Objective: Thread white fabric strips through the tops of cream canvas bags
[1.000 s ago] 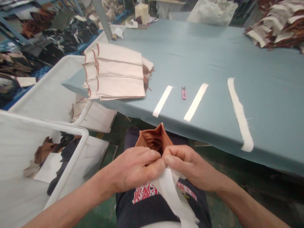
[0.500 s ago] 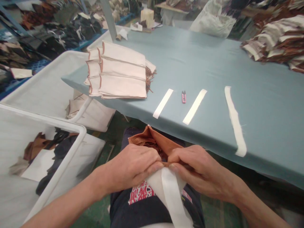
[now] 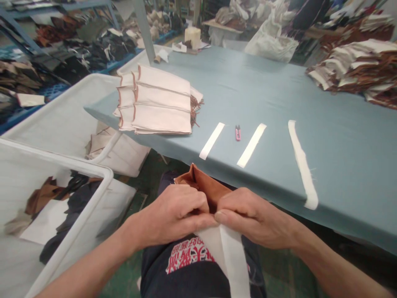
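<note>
Above my lap, my left hand [image 3: 180,211] and my right hand [image 3: 256,215] both pinch the edge of a brown and cream fabric piece [image 3: 214,186]. Its brown side opens toward the table, and the cream side hangs down toward me. A white strip [image 3: 235,260] trails from the pinched edge over my dark apron with red print. My thumbs lie almost tip to tip on top; the other fingers curl beneath and partly hide the edge. On the table beyond lie three pale strips [image 3: 252,145] and pink thread snips [image 3: 237,133].
The blue-green covered table [image 3: 248,87] bears a stack of cream folded pieces [image 3: 164,99] with brown edging. Brown and white material [image 3: 356,66] is piled at the far right. White bins [image 3: 108,169] with fabric stand on my left. A white sack [image 3: 273,45] is behind the table.
My view has tilted up slightly. Both hands still grip the edge; my left thumb now stretches further right, toward the right thumb. The brown opening looks narrower.
</note>
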`<state>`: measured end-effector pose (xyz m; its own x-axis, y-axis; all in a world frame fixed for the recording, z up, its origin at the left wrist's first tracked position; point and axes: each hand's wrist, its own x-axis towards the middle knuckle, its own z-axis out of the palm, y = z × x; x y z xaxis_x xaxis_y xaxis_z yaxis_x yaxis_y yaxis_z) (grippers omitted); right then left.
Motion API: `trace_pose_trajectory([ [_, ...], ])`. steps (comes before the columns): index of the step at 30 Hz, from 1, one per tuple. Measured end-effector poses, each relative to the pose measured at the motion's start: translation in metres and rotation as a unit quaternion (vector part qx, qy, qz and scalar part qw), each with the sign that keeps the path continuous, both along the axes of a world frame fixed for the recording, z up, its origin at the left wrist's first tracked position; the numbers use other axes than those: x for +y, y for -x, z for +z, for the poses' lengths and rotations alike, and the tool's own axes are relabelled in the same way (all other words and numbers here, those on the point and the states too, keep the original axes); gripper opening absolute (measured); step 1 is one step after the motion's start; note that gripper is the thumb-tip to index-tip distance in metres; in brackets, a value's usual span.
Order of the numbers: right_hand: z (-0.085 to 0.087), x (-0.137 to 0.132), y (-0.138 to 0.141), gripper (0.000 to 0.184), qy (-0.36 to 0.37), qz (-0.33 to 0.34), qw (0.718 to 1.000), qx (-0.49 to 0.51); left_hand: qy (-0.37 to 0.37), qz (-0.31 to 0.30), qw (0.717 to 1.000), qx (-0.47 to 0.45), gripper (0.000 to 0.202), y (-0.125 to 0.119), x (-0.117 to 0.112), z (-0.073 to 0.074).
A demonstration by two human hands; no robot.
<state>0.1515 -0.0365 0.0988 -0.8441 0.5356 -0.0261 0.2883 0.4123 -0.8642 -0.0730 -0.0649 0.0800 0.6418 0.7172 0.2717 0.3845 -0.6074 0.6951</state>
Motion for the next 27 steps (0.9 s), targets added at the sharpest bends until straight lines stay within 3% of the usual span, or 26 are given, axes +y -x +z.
trace_pose_trajectory([
  [4,0.017,-0.006,-0.011,0.042,-0.113,-0.025,0.993,0.003,0.101,0.007,0.991,-0.087,0.061,0.005,0.012,-0.015],
  [7,0.024,-0.008,-0.027,0.037,-0.141,-0.045,0.989,-0.007,0.158,-0.015,0.977,-0.14,0.07,0.005,0.019,-0.019],
  [12,0.002,-0.004,-0.056,0.037,-0.191,-0.147,0.969,-0.046,0.157,-0.063,0.977,-0.133,0.071,-0.003,0.024,-0.006],
  [16,-0.02,-0.004,-0.063,0.038,-0.14,-0.209,0.966,-0.062,0.209,-0.099,0.967,-0.108,0.056,-0.011,0.029,0.006],
  [21,-0.028,0.001,-0.057,0.041,-0.076,-0.204,0.975,-0.054,0.223,-0.119,0.965,-0.07,0.016,-0.017,0.032,0.015],
  [27,-0.034,0.01,-0.055,0.044,-0.047,-0.2,0.977,-0.058,0.242,-0.106,0.963,-0.063,0.013,-0.021,0.033,0.013],
])
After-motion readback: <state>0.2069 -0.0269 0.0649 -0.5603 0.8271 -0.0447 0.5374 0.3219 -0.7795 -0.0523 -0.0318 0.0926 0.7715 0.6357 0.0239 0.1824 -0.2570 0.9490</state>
